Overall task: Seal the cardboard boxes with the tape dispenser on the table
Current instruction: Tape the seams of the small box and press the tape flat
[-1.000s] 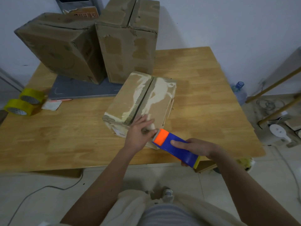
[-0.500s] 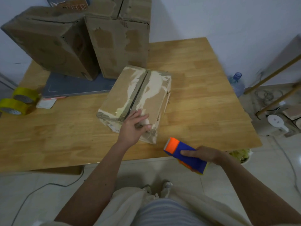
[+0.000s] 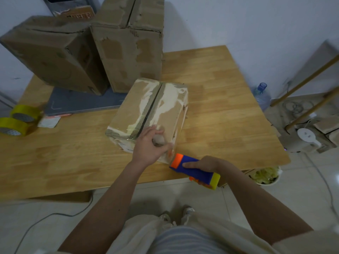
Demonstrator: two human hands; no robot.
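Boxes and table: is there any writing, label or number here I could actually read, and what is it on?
Nothing can be read for certain.
Orange carton behind the big boxes: red print, too blurred to read.
Label on the near end of the small box: dark print, too small to read.
Paper slip by the tape rolls: no legible text.
Tape dispenser: no markings visible.
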